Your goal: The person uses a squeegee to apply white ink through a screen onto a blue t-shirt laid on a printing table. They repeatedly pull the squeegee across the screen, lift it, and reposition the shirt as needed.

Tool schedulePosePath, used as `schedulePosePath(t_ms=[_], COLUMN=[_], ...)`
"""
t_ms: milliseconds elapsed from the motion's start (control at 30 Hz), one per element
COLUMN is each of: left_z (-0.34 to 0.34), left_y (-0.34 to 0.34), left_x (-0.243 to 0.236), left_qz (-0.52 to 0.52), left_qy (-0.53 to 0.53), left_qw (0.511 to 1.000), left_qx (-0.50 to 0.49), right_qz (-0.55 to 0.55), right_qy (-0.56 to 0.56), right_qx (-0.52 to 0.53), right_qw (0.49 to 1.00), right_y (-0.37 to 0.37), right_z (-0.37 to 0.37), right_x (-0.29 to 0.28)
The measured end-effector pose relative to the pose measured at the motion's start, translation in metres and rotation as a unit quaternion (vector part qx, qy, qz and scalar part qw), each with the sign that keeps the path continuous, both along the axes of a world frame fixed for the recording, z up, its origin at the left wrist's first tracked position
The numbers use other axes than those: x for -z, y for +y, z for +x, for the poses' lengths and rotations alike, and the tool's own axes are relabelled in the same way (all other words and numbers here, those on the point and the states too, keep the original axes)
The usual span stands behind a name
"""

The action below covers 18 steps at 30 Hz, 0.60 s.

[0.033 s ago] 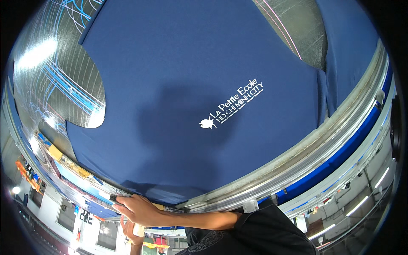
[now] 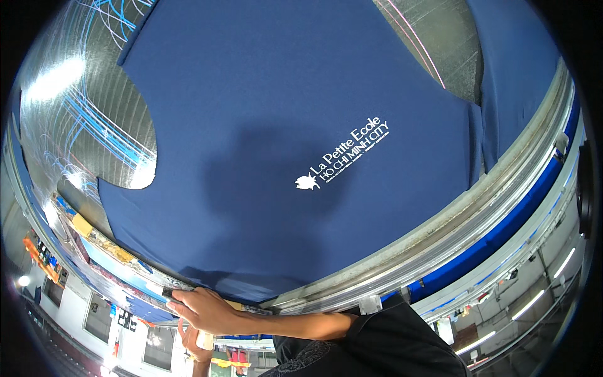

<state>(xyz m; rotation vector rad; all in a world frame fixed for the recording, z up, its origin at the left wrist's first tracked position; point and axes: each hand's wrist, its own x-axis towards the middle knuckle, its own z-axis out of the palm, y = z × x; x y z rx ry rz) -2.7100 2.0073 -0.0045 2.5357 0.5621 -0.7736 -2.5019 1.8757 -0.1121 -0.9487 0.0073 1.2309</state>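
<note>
A dark blue cut fabric panel point(image 2: 270, 81) lies flat on the grey table, with white printed lettering and a small flower-like emblem point(image 2: 306, 182) on it. At the lower left, a long paint-stained frame point(image 2: 119, 249) with yellowish patches, which looks like a printing screen, stands along the table's edge. My right hand point(image 2: 207, 311) reaches across to the left with its fingers closed on the end of this frame. Just below it, my left hand point(image 2: 190, 341) is partly hidden, its fingers curled beside a cream-coloured piece point(image 2: 205, 340) that I cannot make out.
A metal rail point(image 2: 440, 232) curves along the near edge of the table. Another blue fabric piece point(image 2: 518, 69) lies at the right. Blue and white lines mark the bare table surface point(image 2: 119, 107) at the left. Behind the frame, orange items point(image 2: 41, 261) show in the room.
</note>
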Motion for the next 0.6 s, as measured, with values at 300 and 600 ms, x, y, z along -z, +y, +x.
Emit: schedulePosePath(t_ms=[300, 600], left_z=[-0.035, -0.043], left_y=[0.018, 0.02], left_x=[0.005, 0.007], left_qz=[0.01, -0.02], left_qy=[-0.065, -0.16], left_qw=[0.998, 0.986], left_qx=[0.006, -0.031], right_qz=[-0.012, -0.156], right_qy=[-0.092, -0.616], right_qx=[0.01, -0.017], right_qw=[0.996, 0.772], right_y=[0.001, -0.005], right_z=[-0.007, -0.037], right_x=[0.003, -0.11])
